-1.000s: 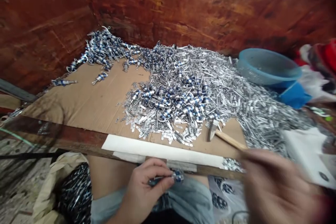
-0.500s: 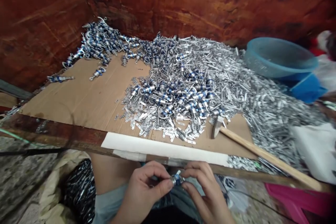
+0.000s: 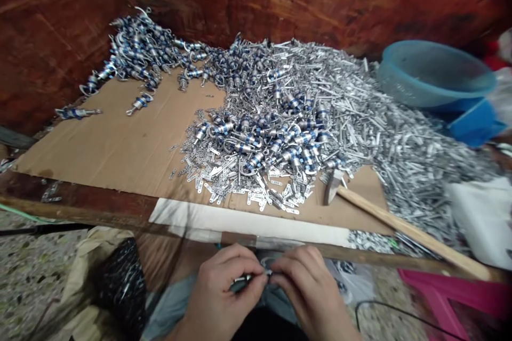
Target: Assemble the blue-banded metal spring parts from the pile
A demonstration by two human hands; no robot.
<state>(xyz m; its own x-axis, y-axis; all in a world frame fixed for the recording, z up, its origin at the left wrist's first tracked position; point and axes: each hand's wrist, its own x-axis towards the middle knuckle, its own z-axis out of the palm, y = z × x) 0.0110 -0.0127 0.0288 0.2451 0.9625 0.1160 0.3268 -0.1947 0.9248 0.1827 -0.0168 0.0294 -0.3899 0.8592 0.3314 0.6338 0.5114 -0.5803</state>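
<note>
Both hands meet in front of the bench edge around a small metal fitting point(image 3: 242, 278), mostly covered by fingers. My left hand point(image 3: 228, 290) is closed in a pinch, with a silver part showing inside its curled fingers. The thumb and fingers of my right hand point(image 3: 306, 285) are pinched at the fitting's other end, and a curved silver piece shows between the hands. On the bench beyond lies a heap of similar metal fittings with blue bands point(image 3: 256, 144), over loose small flat metal plates point(image 3: 248, 189).
A hammer point(image 3: 404, 224) lies across the front right. Thin metal strips point(image 3: 360, 112) are piled behind it, beside a blue basin point(image 3: 436, 72). More fittings point(image 3: 138, 50) sit on the cardboard point(image 3: 120, 144) at back left. A black bag point(image 3: 122, 282) stands below.
The fitting has turned between my hands; its blue part is now hidden and a curved silver piece shows. My fingers have drawn closer together. The camera view has tilted slightly down.
</note>
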